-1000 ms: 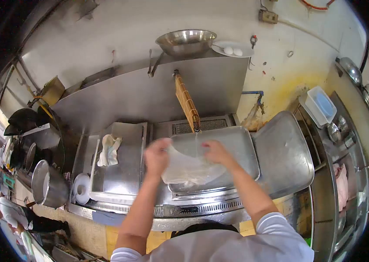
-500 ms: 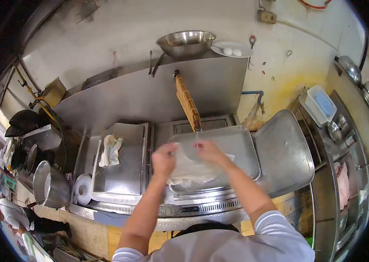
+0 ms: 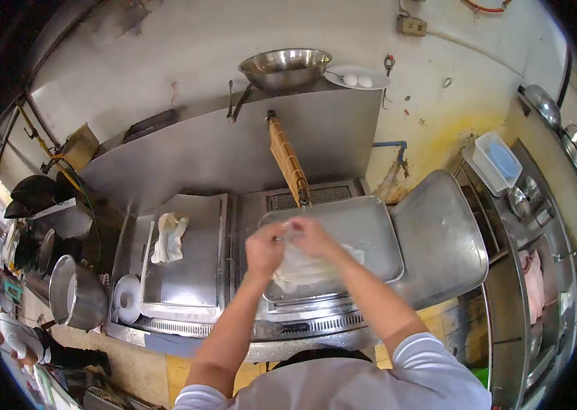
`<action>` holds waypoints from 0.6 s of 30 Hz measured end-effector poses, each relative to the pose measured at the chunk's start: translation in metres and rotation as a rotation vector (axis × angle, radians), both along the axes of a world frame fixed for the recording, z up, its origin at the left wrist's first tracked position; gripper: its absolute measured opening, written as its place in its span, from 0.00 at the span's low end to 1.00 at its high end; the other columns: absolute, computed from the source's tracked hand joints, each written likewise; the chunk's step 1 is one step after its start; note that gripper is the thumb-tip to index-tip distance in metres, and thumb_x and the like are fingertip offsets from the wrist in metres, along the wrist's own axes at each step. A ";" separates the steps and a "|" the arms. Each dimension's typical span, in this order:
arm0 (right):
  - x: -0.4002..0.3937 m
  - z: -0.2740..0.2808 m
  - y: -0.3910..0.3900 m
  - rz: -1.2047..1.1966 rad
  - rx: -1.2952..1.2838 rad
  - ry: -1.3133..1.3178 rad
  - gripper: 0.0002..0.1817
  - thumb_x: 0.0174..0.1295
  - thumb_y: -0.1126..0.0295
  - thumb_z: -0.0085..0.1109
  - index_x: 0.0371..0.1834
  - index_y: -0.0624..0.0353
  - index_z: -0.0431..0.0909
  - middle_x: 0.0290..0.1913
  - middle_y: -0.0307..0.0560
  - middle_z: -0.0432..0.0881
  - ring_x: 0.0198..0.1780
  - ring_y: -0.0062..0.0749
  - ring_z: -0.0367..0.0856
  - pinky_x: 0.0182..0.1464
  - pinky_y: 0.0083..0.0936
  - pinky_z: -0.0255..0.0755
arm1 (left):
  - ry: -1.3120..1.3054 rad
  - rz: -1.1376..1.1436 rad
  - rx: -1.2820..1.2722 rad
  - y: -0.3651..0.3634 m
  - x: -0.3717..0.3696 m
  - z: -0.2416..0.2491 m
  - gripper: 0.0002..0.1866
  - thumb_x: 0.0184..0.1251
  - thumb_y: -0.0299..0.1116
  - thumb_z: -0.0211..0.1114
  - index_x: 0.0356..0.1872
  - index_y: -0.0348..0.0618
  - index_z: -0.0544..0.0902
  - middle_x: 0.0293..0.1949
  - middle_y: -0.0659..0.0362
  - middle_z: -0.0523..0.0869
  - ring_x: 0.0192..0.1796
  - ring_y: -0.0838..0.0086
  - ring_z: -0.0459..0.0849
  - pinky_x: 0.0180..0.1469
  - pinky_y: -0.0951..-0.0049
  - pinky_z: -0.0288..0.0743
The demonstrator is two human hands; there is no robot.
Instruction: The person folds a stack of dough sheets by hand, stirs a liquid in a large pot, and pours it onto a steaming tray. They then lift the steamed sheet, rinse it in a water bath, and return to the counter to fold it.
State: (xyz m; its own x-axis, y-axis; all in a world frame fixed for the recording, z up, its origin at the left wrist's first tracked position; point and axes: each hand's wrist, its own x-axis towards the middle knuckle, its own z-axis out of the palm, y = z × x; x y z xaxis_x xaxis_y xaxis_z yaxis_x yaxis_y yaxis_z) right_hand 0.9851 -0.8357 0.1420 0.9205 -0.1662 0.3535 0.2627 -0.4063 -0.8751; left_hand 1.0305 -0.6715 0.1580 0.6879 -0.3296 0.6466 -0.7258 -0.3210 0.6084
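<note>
Both my hands are close together above a shallow metal tray [image 3: 363,222] on the steel counter. My left hand [image 3: 264,250] is closed on the upper part of a thin, whitish, wet-looking cloth [image 3: 302,272]. My right hand [image 3: 309,238] is closed at the cloth's upper edge, its fingers slightly blurred. The lower part of the cloth spreads across the tray's left half. How each finger pinches it is hard to make out. Just beyond my hands hangs a slatted bamboo mat [image 3: 287,158].
A second metal tray [image 3: 196,273] on the left bears a crumpled white cloth [image 3: 170,237]. To the right leans a large metal lid [image 3: 442,239]. A steel bowl [image 3: 285,70] and a white plate [image 3: 375,77] with two eggs stand on the back ledge. A person [image 3: 25,338] is at far left.
My hands have come closer together, the right one moving left toward the left hand. The cloth between them has bunched up at its upper edge.
</note>
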 end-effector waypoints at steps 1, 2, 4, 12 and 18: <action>0.001 0.000 0.003 0.035 -0.062 0.153 0.15 0.63 0.70 0.55 0.49 0.62 0.86 0.45 0.64 0.88 0.50 0.54 0.88 0.57 0.44 0.79 | -0.006 0.029 -0.009 0.000 0.002 0.007 0.14 0.54 0.17 0.64 0.40 0.40 0.91 0.40 0.48 0.92 0.45 0.55 0.92 0.52 0.63 0.85; 0.001 -0.001 0.005 0.064 -0.120 0.307 0.16 0.63 0.71 0.54 0.50 0.63 0.86 0.45 0.65 0.88 0.50 0.56 0.88 0.57 0.45 0.79 | -0.011 0.051 -0.014 0.003 0.008 0.019 0.15 0.54 0.17 0.64 0.41 0.40 0.91 0.41 0.48 0.93 0.45 0.56 0.92 0.53 0.63 0.85; -0.004 -0.048 -0.019 0.001 -0.299 0.460 0.17 0.62 0.71 0.54 0.51 0.64 0.85 0.45 0.65 0.87 0.50 0.60 0.87 0.58 0.47 0.79 | -0.088 0.170 -0.077 0.032 0.031 0.046 0.16 0.54 0.15 0.62 0.42 0.39 0.91 0.40 0.51 0.93 0.44 0.64 0.92 0.52 0.65 0.85; -0.008 -0.035 -0.054 -0.064 -0.251 0.194 0.19 0.58 0.74 0.56 0.53 0.63 0.86 0.51 0.59 0.89 0.53 0.49 0.87 0.57 0.38 0.79 | 0.166 0.077 -0.062 0.026 0.014 0.035 0.16 0.58 0.15 0.60 0.42 0.38 0.91 0.41 0.51 0.94 0.45 0.66 0.92 0.52 0.67 0.84; 0.002 -0.057 -0.020 -0.024 -0.175 0.413 0.15 0.59 0.73 0.55 0.46 0.64 0.87 0.45 0.67 0.87 0.50 0.58 0.87 0.56 0.47 0.78 | 0.031 0.092 -0.055 0.039 0.021 0.063 0.17 0.56 0.13 0.59 0.41 0.38 0.91 0.40 0.50 0.93 0.43 0.65 0.92 0.51 0.68 0.84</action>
